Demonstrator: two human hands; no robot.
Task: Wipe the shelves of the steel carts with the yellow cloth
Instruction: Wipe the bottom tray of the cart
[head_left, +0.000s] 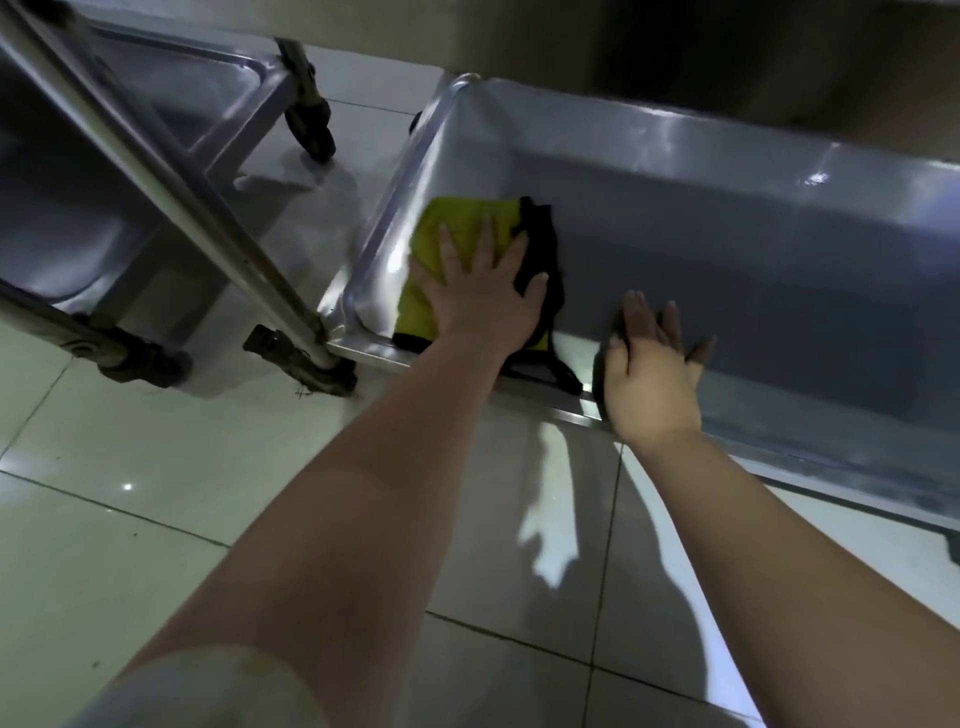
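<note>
A yellow cloth with black trim lies in the left end of the bottom shelf of a steel cart. My left hand presses flat on the cloth with spread, straight fingers. My right hand rests on the shelf's near rim to the right of the cloth, fingers straight and reaching onto the shelf surface. It holds nothing.
A second steel cart stands to the left, its slanted legs and black casters close to the first cart's corner. Another caster sits by the shelf's near left corner. An upper shelf overhangs above. Pale glossy floor tiles spread in front.
</note>
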